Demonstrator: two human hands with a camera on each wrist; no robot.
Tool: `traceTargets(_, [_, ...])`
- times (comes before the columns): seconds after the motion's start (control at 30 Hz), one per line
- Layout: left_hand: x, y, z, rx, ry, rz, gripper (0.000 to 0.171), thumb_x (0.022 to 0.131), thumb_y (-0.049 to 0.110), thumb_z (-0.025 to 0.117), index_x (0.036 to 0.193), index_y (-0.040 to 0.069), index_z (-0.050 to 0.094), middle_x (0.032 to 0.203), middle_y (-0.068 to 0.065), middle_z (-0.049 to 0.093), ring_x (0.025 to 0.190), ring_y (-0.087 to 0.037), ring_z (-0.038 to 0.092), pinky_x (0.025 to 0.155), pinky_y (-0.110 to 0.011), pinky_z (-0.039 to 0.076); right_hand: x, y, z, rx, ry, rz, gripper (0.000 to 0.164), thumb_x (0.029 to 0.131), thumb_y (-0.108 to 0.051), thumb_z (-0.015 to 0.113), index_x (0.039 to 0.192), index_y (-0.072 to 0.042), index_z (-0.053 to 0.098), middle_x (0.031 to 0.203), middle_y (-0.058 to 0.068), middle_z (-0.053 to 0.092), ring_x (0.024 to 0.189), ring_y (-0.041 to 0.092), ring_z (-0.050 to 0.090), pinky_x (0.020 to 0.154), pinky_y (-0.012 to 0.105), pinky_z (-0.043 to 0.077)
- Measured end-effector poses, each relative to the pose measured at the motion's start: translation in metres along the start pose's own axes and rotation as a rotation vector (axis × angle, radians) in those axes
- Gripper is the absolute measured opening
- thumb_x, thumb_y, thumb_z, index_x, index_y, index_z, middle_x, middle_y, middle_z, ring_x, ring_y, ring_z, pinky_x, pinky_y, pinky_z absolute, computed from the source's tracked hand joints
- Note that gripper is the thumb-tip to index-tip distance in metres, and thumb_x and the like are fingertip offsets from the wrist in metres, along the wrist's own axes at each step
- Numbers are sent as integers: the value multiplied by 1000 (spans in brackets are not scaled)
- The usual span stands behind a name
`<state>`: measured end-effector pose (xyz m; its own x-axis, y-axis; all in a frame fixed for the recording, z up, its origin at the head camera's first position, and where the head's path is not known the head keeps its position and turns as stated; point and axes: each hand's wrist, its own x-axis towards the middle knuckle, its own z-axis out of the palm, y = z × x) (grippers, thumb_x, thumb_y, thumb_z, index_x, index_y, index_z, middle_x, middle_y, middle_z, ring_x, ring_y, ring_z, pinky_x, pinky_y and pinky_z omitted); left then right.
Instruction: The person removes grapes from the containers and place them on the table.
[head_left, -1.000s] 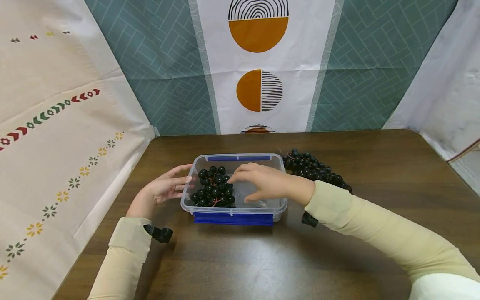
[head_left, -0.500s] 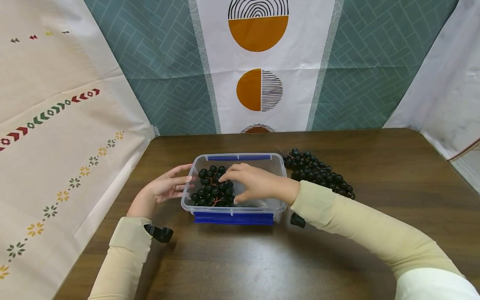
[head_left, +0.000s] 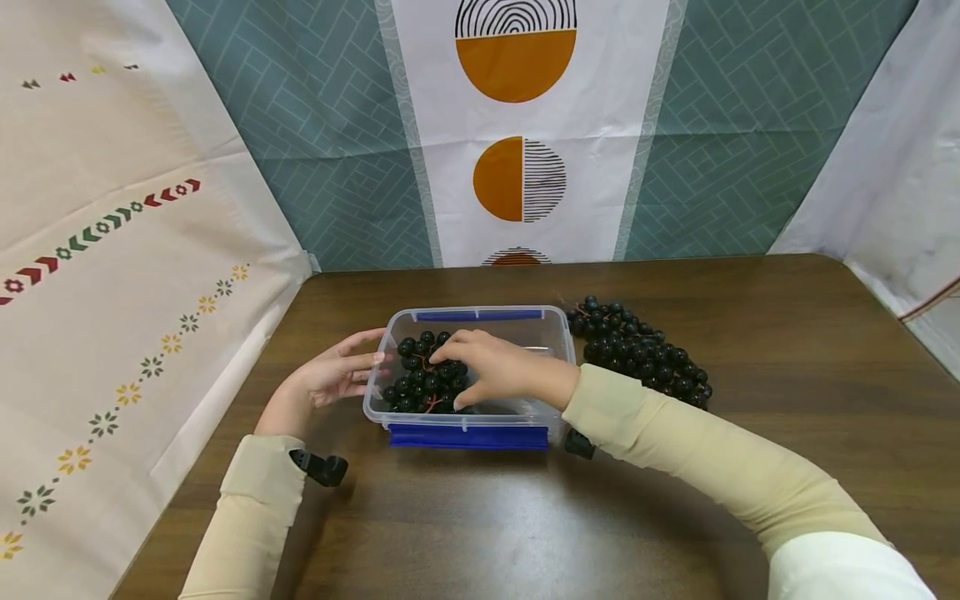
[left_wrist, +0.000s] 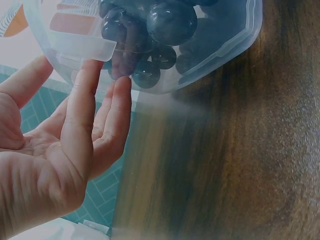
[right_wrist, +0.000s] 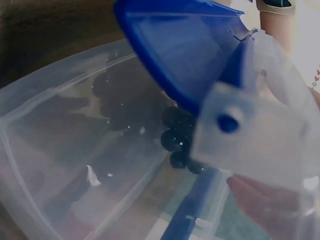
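A clear plastic container [head_left: 465, 419] with blue side clips stands lidless on the table. Inside, at its left end, lies a bunch of black grapes [head_left: 420, 386]. My left hand [head_left: 330, 373] is at the container's left wall, fingers extended. In the left wrist view, straight fingertips [left_wrist: 123, 87] meet the clear plastic, with grapes [left_wrist: 172, 22] showing through. My right hand [head_left: 502, 367] reaches into the container over the grapes, thumb and fingers apart on either side of the bunch. In the right wrist view it shows hazily through the plastic, behind a hanging blue clip [right_wrist: 180, 45].
A larger heap of black grapes [head_left: 645, 354] lies on the brown wooden table [head_left: 465, 533], right of the container and just behind the right forearm. Patterned cloths hang behind the table and at both sides.
My right hand has moved left and slightly down inside the container, from beside the grapes to over them. The left hand and the container have stayed in place.
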<state>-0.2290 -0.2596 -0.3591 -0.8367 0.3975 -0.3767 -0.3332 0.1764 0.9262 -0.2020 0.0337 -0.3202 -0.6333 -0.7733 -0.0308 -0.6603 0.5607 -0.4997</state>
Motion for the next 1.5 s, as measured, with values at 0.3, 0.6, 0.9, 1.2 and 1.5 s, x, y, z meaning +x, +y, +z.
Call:
traceTargets(0.3, [1, -3, 0, 9, 18, -27, 65, 95, 19, 59, 149, 18, 23, 125, -4, 54, 106, -17, 59, 84, -36, 55, 7, 6, 10, 35, -11, 26, 62, 82, -22, 76, 137, -13, 48, 137, 11, 45, 127, 28, 43, 100, 42, 43])
traceTargets(0.6, [2, -1, 0, -5, 13, -25, 64, 96, 17, 57, 150, 18, 23, 119, 0, 57, 104, -17, 60, 83, -35, 55, 15, 9, 11, 26, -25, 42, 66, 81, -25, 76, 139, -15, 46, 137, 11, 44, 126, 25, 44, 100, 40, 44])
traceTargets(0.9, [2, 0, 1, -17, -2, -24, 63, 96, 18, 57, 150, 19, 23, 120, -1, 57, 105, -16, 60, 83, -34, 55, 23, 14, 15, 42, -49, 20, 68, 81, -26, 77, 139, -13, 46, 140, 13, 42, 130, 28, 40, 104, 42, 41])
traceTargets(1.2, [3, -2, 0, -28, -7, -20, 64, 97, 19, 56, 150, 18, 21, 124, -4, 54, 108, -18, 58, 85, -34, 54, 27, 15, 21, 18, -57, 19, 67, 79, -26, 79, 137, -13, 48, 142, 14, 40, 131, 32, 36, 105, 44, 38])
traceTargets(1.5, [3, -3, -2, -29, -1, -19, 66, 97, 20, 56, 151, 17, 18, 124, -4, 54, 108, -18, 58, 84, -34, 54, 31, 15, 24, -28, -89, 30, 70, 79, -24, 78, 140, -14, 45, 151, 17, 29, 137, 37, 28, 107, 47, 36])
